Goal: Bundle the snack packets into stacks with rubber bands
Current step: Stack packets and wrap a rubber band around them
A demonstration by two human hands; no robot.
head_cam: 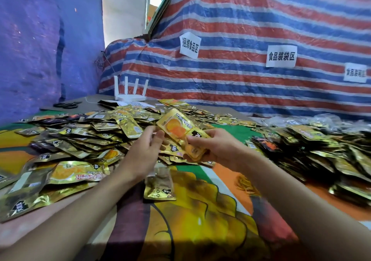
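Observation:
My right hand (215,150) grips a stack of gold snack packets (181,130) above the table, its top packet showing an orange picture. My left hand (144,150) is at the stack's left side, fingertips curled against its edge. Whether a rubber band is on the stack I cannot tell. A big loose heap of gold packets (80,140) covers the table to the left and behind. One single packet (159,186) lies flat below my hands. A small pile of orange rubber bands (246,184) sits on the cloth under my right forearm.
Bundled packets (321,152) are piled at the right. A white router with antennas (130,94) and black scissors (67,105) stand at the back left. A striped tarp with paper labels (281,56) rises behind. The colourful tablecloth (200,220) shows in front of me.

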